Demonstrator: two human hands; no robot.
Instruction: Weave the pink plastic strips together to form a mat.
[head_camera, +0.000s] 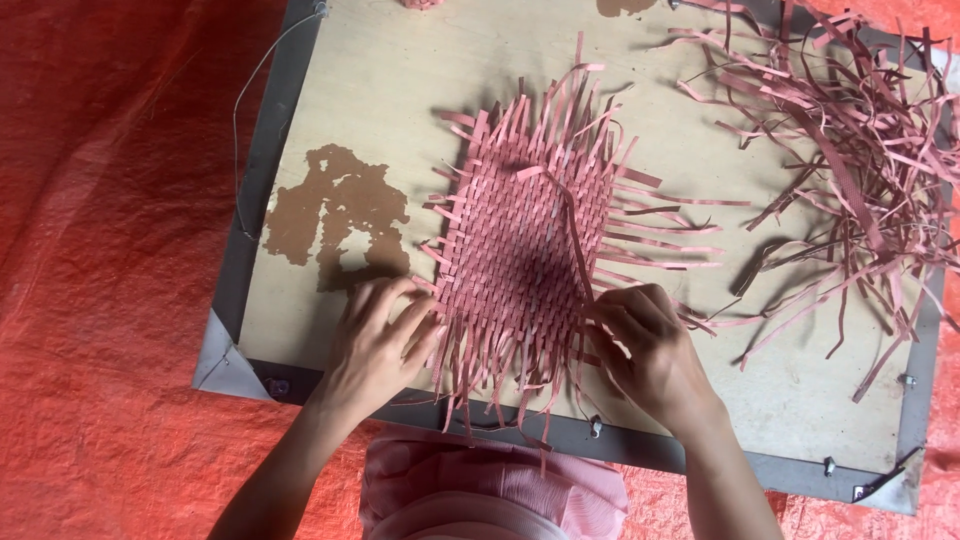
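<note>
Hidden or cut off: far desk (420, 80) edge runs out of the top of view; strip pile (850, 150) cut off at the top and right; forearms leave the bottom; a small pink thing at the far edge too cropped to identify; fingertips of both hands partly buried in strips

Mat (525, 240): pink woven strips, flat, middle of the desk toward the near edge, loose ends fringing all sides, near fringe overhanging the near frame

Left hand (375, 340): at the mat's near-left corner, fingers curled, pinching strip ends

Right hand (645, 345): at the mat's near-right corner, fingers closed on a long strip (572, 225) that arcs up across the weave

Surface: pale board with a grey metal frame, brown patch (335, 215) where the facing is worn away left of the mat, thin wire (240, 130) along the left edge, bolts on the near frame

Surroundings: red tarp (110, 270) under and around the desk; pink cloth (480, 495) below the near edge

Open room: bare board between mat and pile, and between the patch and the near-left corner
</note>
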